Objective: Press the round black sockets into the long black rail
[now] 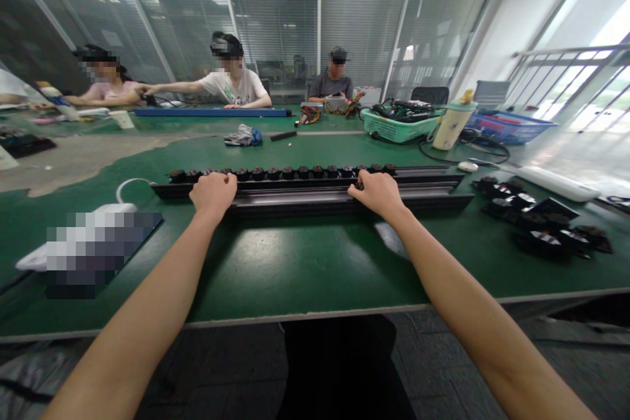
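A long black metal channel (295, 197) lies crosswise on the green table, its inner face shiny. My left hand (213, 193) is closed over the channel's left part, fingers curled over its far side. Farther right, my right hand (378, 193) grips the same channel with thumb and bent fingers; the fingertips are partly hidden. Just behind runs a row of several small round black parts (288, 173), seated along a second dark rail (172, 191).
Loose black parts (541, 223) are heaped at right, near a white power strip (558, 184). At left are a white device and dark pad (142, 230). Behind stand a green basket (394, 128), a cup (453, 128) and a crumpled cloth (243, 136). Several people sit across the table.
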The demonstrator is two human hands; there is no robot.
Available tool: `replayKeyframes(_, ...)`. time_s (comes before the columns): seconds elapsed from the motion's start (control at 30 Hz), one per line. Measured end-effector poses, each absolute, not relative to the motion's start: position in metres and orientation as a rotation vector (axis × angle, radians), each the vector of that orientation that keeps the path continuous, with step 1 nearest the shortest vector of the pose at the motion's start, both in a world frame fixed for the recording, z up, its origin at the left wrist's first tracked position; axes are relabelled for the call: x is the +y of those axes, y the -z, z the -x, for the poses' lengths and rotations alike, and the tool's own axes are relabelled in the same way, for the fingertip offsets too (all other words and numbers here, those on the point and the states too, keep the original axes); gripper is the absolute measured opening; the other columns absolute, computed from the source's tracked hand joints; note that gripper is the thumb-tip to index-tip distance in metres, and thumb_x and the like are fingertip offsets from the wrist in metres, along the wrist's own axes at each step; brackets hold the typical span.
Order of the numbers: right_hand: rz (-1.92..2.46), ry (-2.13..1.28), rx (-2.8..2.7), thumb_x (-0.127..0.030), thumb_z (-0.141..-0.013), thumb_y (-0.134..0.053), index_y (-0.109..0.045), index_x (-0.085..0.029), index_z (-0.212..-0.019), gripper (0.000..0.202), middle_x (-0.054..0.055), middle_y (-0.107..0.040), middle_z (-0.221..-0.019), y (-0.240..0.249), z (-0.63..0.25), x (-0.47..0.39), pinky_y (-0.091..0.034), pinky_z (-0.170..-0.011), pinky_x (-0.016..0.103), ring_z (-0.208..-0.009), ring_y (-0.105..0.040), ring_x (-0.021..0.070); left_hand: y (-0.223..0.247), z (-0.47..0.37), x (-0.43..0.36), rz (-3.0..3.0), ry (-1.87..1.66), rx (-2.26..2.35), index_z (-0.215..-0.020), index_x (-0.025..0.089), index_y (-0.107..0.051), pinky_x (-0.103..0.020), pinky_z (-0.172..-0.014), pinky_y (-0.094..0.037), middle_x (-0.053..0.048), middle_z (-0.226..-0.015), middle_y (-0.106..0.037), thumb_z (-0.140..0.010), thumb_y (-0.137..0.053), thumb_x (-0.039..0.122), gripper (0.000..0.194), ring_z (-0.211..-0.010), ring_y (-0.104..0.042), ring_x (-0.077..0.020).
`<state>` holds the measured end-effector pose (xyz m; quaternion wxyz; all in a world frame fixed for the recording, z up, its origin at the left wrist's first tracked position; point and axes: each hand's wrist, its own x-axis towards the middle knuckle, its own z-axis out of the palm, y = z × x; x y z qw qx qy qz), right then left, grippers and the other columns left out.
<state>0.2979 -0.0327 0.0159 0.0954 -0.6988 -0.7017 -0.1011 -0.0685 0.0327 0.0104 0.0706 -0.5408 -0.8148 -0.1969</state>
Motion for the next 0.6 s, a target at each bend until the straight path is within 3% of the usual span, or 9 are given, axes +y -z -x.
replayKeyframes(0.6,2.1,0.262,-2.056,-0.041,-0.104,-0.052,-0.073,-0.015,-0.116,0.036,0.017,-0.081,-0.107,-0.0158,-0.3036,-0.0297,-0.047,-0.087,0.035,-0.105,-0.075,0.0316,-0.0104,0.0688,0.0324,1.622,0.581,-2.455,-0.119,0.015,-0.08,-0.051,-0.098,-0.056,-0.025,-0.124,-0.076,-0.101,-0.041,0.049,0.054,-0.117,-0.071,-0.0424)
